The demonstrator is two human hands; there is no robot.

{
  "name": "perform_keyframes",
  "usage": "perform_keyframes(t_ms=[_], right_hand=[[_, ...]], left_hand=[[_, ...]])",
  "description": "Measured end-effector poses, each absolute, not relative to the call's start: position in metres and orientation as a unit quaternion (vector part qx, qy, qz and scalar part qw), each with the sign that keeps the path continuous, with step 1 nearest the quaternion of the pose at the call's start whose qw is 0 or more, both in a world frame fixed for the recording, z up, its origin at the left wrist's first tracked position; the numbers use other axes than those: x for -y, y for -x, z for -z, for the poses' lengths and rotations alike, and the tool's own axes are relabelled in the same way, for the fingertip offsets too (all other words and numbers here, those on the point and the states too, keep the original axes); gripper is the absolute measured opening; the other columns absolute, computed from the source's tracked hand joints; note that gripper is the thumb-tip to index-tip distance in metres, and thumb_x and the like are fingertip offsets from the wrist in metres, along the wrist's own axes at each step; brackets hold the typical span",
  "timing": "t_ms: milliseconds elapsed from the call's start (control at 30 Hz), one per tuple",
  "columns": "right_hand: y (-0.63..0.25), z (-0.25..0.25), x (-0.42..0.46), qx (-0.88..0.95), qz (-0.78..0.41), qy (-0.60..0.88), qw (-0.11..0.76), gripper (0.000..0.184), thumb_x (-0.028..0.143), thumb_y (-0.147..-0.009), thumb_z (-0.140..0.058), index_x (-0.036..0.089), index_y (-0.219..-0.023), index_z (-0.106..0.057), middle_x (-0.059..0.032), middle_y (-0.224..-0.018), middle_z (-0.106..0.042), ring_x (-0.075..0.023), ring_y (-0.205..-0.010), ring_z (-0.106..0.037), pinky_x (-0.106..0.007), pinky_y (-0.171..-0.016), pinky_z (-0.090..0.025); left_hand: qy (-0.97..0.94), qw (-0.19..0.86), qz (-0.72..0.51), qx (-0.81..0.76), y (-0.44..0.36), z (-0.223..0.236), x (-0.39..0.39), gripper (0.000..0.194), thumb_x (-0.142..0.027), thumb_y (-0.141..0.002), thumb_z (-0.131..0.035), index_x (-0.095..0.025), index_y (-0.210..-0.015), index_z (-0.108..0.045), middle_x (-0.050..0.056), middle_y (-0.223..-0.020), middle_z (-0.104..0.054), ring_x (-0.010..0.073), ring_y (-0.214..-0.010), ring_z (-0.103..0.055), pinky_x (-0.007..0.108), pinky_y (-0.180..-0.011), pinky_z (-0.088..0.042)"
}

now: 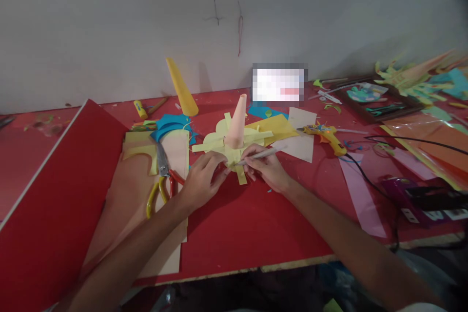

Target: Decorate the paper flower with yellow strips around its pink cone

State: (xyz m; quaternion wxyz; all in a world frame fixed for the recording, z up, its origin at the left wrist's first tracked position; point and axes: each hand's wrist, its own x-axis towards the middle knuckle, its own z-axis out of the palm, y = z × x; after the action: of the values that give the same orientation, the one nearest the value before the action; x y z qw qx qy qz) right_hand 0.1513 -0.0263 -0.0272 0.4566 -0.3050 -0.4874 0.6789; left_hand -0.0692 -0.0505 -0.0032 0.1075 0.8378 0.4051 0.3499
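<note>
1. A grey wall point(127, 24) backs a red tabletop point(237, 224), the clock's centre being the peach paper cone point(236, 126).
2. That cone stands upright on a pale-yellow paper flower point(215, 142) with strips jutting past its petals.
3. Between four and five o'clock, the right hand point(268, 168) is curled nearly closed, pinching a white pen-like stick point(268, 152) whose tip meets the flower's near petal.
4. Near seven, the left hand point(204, 180) has half-bent fingers, their tips at the flower's near edge; I cannot tell whether they grip it.
5. At eight, scissors point(163, 172) with red and yellow handles lie on paper sheets point(109, 219).
6. Between ten and eleven, a yellow paper cone point(181, 87) leans.
7. At three, a yellow glue gun point(323, 132) lies pointing toward the flower.
</note>
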Motion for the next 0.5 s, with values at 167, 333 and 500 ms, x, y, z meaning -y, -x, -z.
perform_keyframes(t_ms=[167,333,500], right_hand=[[-0.1518,0.0268,0.0233,0.538,-0.67,0.281,0.426,0.022,0.041,-0.087,-0.075,0.02,-0.094,-0.07,0.002,-0.074,-0.063,-0.0079,-0.053,-0.055,-0.022,-0.051,-0.05],[-0.1527,0.0252,0.0235,0.547,-0.648,0.292,0.442,0.024,0.043,-0.086,-0.076,0.02,-0.091,-0.07,0.0029,-0.069,-0.062,-0.0086,-0.053,-0.054,-0.022,-0.05,-0.047],[-0.1586,0.0265,0.0227,0.503,-0.56,0.397,0.525,0.044,0.056,-0.086,-0.071,0.021,-0.066,-0.055,0.0087,-0.047,-0.038,-0.0063,-0.038,-0.032,-0.022,-0.038,-0.024]], left_hand=[[-0.848,0.112,-0.317,-0.409,0.0695,0.0076,0.0468,0.011,-0.024,-0.101,-0.055,-0.019,-0.11,-0.06,0.007,-0.105,-0.069,0.0196,-0.098,-0.065,0.032,-0.085,-0.052],[-0.864,0.089,-0.306,-0.391,0.0695,0.0096,0.0468,0.012,-0.021,-0.101,-0.054,-0.02,-0.11,-0.062,0.007,-0.105,-0.072,0.0192,-0.097,-0.066,0.032,-0.087,-0.05],[-0.81,0.126,-0.382,-0.426,0.0723,0.0049,0.0521,0.017,-0.02,-0.102,-0.049,-0.019,-0.089,-0.059,0.002,-0.081,-0.064,0.0135,-0.074,-0.058,0.026,-0.068,-0.044]])
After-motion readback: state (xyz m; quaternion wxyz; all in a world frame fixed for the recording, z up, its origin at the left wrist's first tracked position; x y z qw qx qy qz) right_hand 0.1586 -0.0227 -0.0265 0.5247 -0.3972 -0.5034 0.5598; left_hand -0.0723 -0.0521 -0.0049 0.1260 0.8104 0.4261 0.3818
